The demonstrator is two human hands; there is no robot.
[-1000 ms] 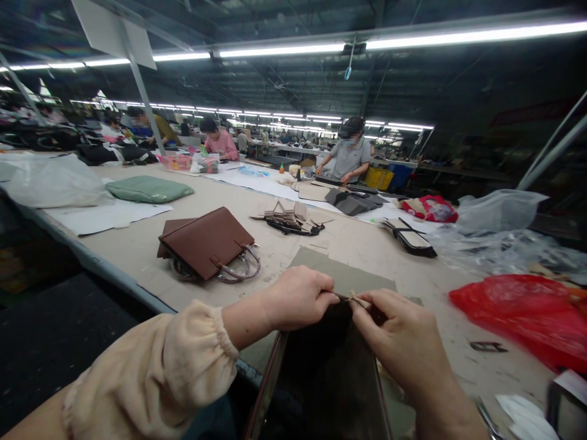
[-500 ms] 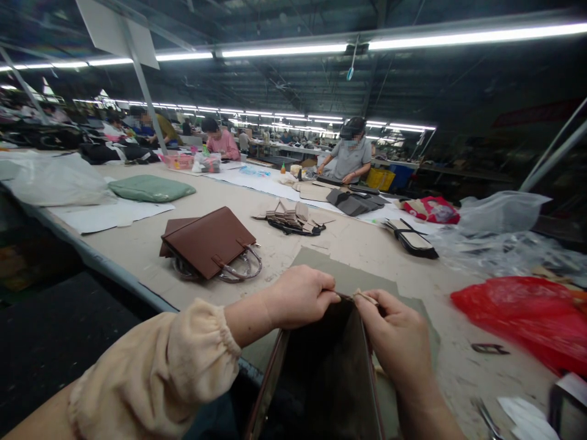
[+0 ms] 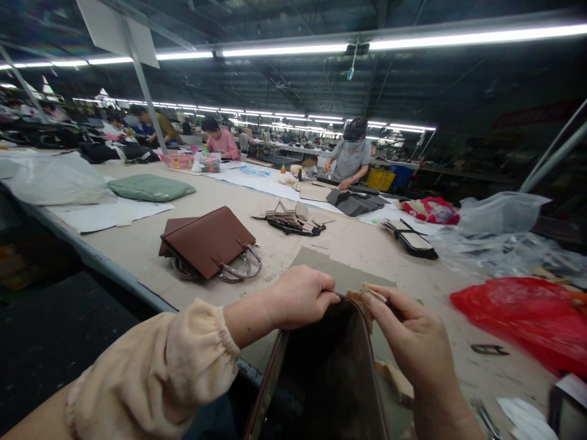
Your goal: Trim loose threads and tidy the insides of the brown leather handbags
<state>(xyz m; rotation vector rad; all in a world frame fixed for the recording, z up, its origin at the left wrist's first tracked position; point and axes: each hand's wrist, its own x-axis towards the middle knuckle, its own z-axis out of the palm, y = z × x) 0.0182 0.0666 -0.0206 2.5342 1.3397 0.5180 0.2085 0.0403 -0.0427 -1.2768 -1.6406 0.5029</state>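
Observation:
A brown handbag (image 3: 373,366) with a dark inside stands open at the near edge of the table. My left hand (image 3: 302,296) is closed on the far end of its rim, thumb and fingers pinching the edge. Between the thumb and fingers of my right hand (image 3: 410,330) is a crumpled tan cloth scrap (image 3: 367,296), held against the outer side of that rim corner. Another piece of tan material (image 3: 395,380) shows beside the bag, below my right hand. Under the bag lies a grey-green sheet (image 3: 339,269).
Brown handbags (image 3: 211,241) with wrapped handles lie ahead to the left. Beyond sits a pile of strips (image 3: 293,219). To the right are a red plastic bag (image 3: 518,318), thread snips (image 3: 490,349) and clear plastic (image 3: 499,238). A co-worker (image 3: 351,156) works across the table.
My right hand has shifted right and slightly outward with the tan cloth, exposing more of it and of the bag's rim. My left hand keeps its place.

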